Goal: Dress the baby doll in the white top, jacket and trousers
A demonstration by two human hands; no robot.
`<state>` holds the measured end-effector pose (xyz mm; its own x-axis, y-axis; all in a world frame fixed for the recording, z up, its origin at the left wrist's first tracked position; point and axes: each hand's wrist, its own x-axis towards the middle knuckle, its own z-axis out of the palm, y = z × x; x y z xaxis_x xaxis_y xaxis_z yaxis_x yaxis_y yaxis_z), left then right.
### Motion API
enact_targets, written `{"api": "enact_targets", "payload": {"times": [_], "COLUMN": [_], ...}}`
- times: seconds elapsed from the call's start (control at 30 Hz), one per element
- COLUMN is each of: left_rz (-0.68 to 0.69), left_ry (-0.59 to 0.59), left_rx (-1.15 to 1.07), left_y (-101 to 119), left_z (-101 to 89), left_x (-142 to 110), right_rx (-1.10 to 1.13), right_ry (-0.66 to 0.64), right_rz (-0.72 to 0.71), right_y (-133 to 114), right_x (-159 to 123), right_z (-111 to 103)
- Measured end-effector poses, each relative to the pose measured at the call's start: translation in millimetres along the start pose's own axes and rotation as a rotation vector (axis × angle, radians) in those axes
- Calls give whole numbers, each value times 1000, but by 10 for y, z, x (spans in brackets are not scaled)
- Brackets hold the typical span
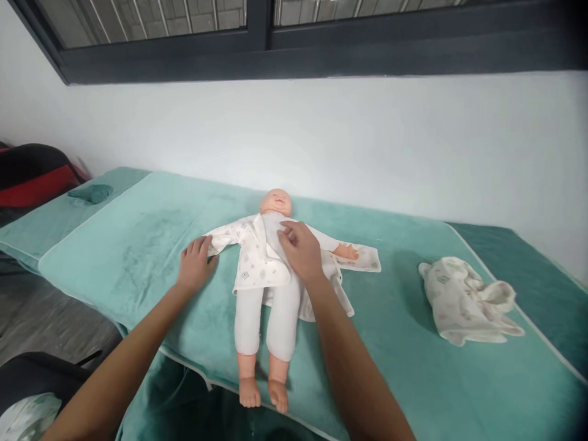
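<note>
A baby doll [277,245] in a white body suit lies face up, feet toward me. A white patterned baby jacket [258,264] covers its arm on the left and part of its chest. The other half of the jacket is spread under the doll, its loose sleeve [370,258] lying beneath the doll's uncovered arm. My left hand [195,264] is closed around the cuff of the worn sleeve; the doll's hand there is hidden. Over the doll's chest hovers my right hand [301,250], fingers bent, thumb and forefinger slightly apart, with no cloth visible between them.
A crumpled white patterned garment [468,301] lies at the right on the green padded bed [151,257]. Behind the bed are a white wall [321,135] and a dark window frame [275,58]. A black and red chair [37,177] stands at the far left.
</note>
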<state>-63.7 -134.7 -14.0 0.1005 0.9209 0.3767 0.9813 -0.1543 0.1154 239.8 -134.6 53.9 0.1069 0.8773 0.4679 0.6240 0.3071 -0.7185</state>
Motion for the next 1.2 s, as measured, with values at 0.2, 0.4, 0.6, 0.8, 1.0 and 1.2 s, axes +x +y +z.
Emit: {"api": "enact_targets", "payload": {"times": [0.2, 0.4, 0.6, 0.8, 1.0, 1.2], "left_rz": [118, -63, -194, -256, -313, -453], "left_ry": [-5, 7, 14, 87, 214, 352], "left_rx": [139, 151, 79, 8, -207, -522], "left_y": [-156, -395, -463, -496, -618, -731], "left_z": [45, 145, 215, 235, 332, 396], "left_x": [437, 638, 640, 646, 681, 695], "right_rx": [-419, -491, -92, -114, -282, -209], "right_ry": [-333, -379, -309, -340, -181, -217], "right_rz": [123, 133, 227, 304, 11, 27], "right_y": [-565, -490, -247, -230, -519, -362], "right_x": [390, 435, 491, 463, 273, 295], "right_z": [257, 404, 143, -6, 275, 302]}}
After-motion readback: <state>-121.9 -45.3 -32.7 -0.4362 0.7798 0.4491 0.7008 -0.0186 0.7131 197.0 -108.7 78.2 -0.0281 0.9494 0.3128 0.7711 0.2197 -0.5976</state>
